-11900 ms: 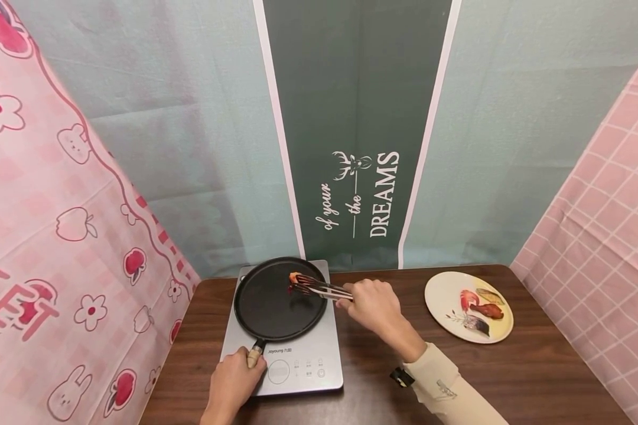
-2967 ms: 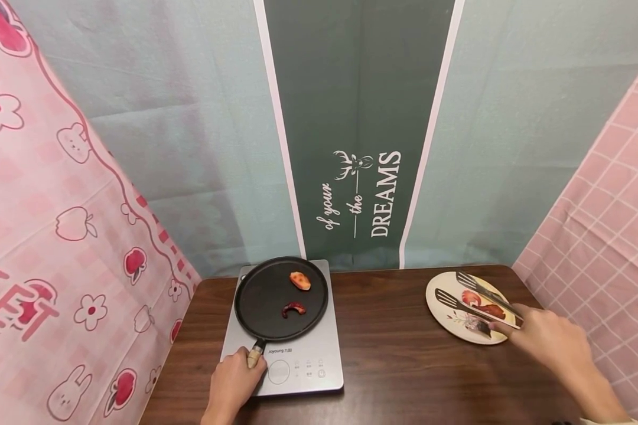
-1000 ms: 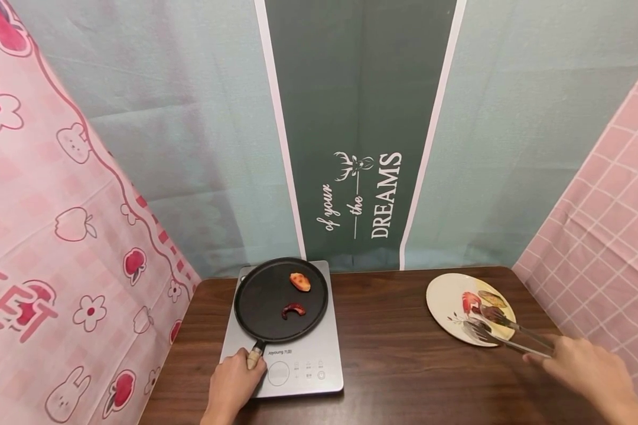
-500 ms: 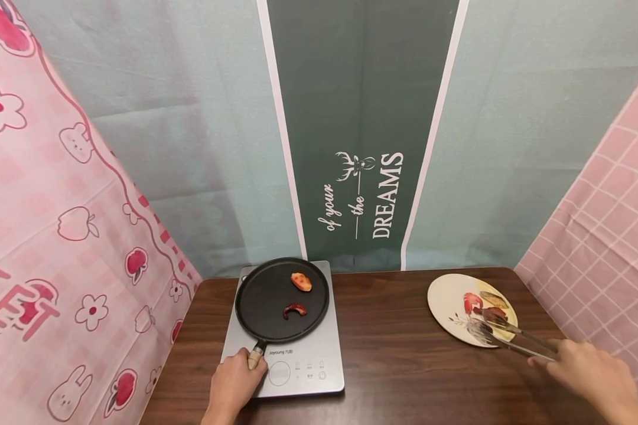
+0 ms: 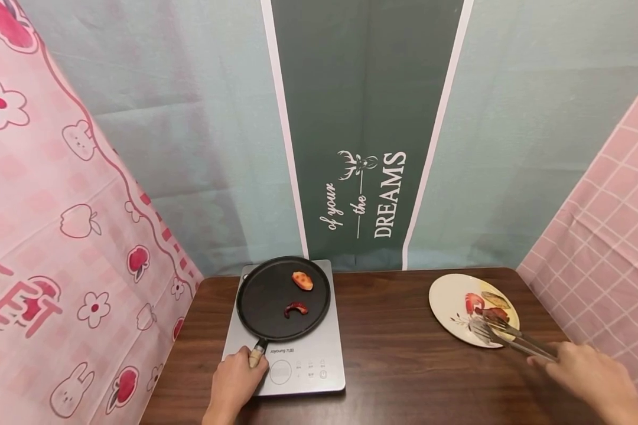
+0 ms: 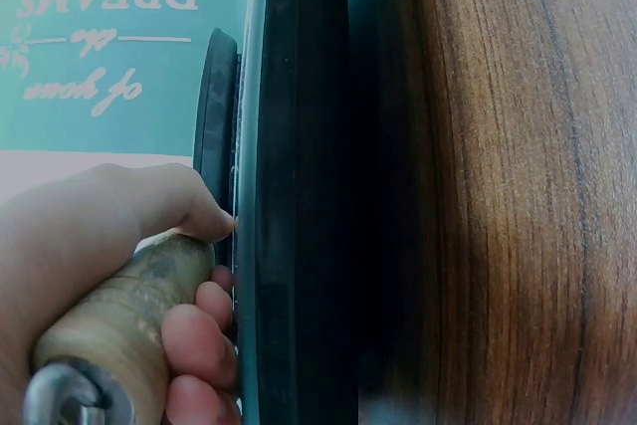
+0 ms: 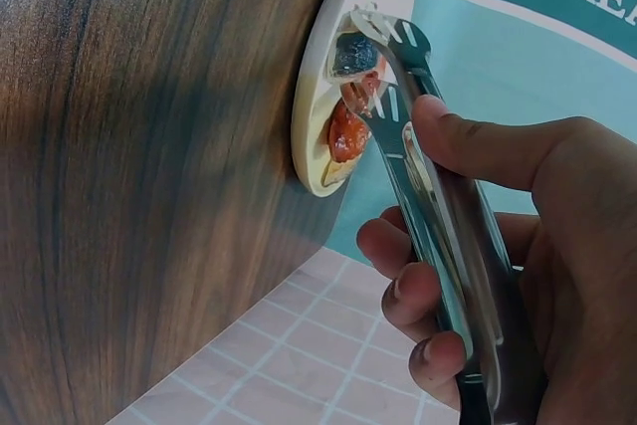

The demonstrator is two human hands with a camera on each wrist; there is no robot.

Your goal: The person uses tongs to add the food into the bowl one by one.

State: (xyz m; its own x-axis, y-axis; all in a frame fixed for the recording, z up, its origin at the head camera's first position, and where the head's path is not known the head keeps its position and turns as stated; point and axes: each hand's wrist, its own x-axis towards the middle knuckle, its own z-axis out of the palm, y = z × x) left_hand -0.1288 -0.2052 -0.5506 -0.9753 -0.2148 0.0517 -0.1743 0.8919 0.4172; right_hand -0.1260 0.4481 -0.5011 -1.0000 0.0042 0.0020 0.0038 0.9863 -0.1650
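Observation:
My left hand [image 5: 237, 381] grips the wooden handle [image 6: 149, 306] of a flat black frying pan [image 5: 266, 298]. An orange-brown oval piece of food [image 5: 302, 281] and a dark red curled piece [image 5: 296, 309] lie apart in the pan. My right hand [image 5: 590, 375] holds metal tongs [image 7: 438, 226] with slotted ends, low over the white plate [image 5: 446, 292]. Those ends straddle a dark-skinned fish piece [image 7: 353, 55] in the right wrist view. Beside it on the plate are a brown drumstick [image 5: 494, 314], a red shrimp [image 5: 474, 303] and a yellowish slice [image 5: 495, 300].
Under the pan is a silver induction cooker [image 5: 329, 354] with touch controls. The dark wooden table [image 5: 388, 330] runs between cooker and plate. Printed cloth walls [image 5: 228, 177] stand behind and on both sides.
Since the oldest frame, the tongs have gone from the pan to the plate, leaving the orange-brown piece in the pan. Recently their ends lowered toward the fish piece and drew closer together. Left hand stays.

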